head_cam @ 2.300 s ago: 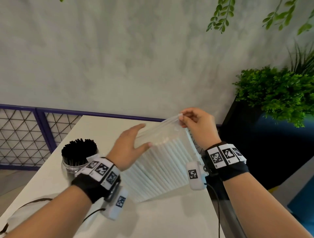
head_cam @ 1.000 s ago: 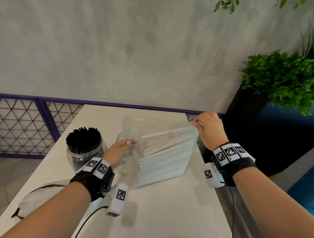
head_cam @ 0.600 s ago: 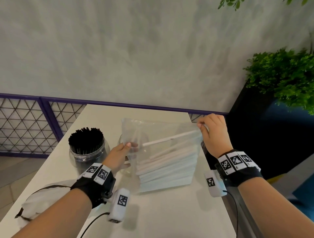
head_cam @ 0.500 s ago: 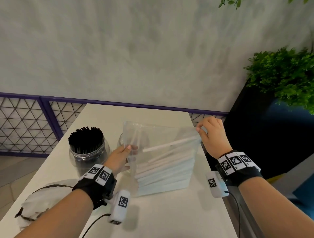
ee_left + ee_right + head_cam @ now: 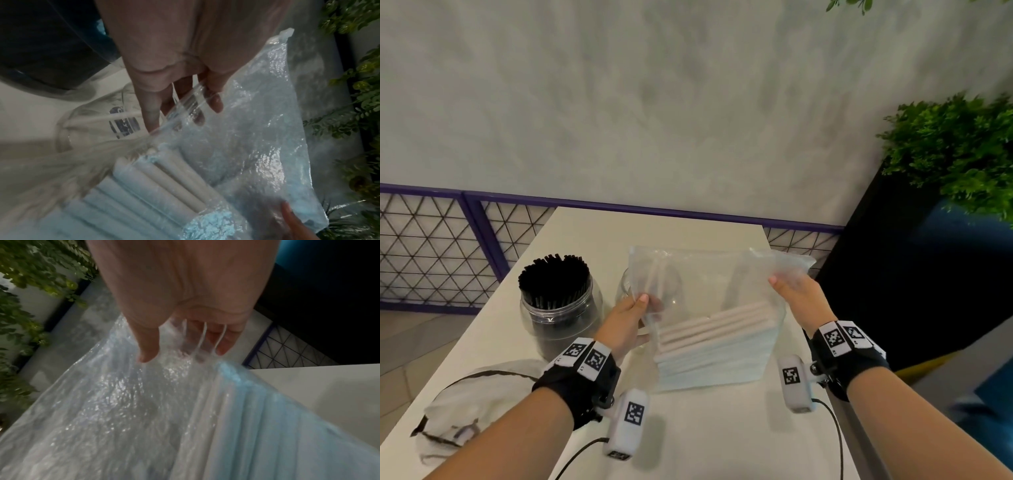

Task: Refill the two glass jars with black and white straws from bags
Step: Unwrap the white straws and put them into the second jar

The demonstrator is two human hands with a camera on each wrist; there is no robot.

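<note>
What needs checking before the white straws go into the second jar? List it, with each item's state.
1. Left hand grips the clear bag at its left edge: ok.
2. Right hand holds the bag's right side: ok.
3. White straws settled in the bag's bottom: ok.
4. Bag mouth open: cannot tell.
5. Empty glass jar stands behind the bag, by the left hand; its mouth is hidden: cannot tell if clear.
6. Jar of black straws already full and upright on the table: ok.

Head high; wrists close on bag (image 5: 709, 308)
</note>
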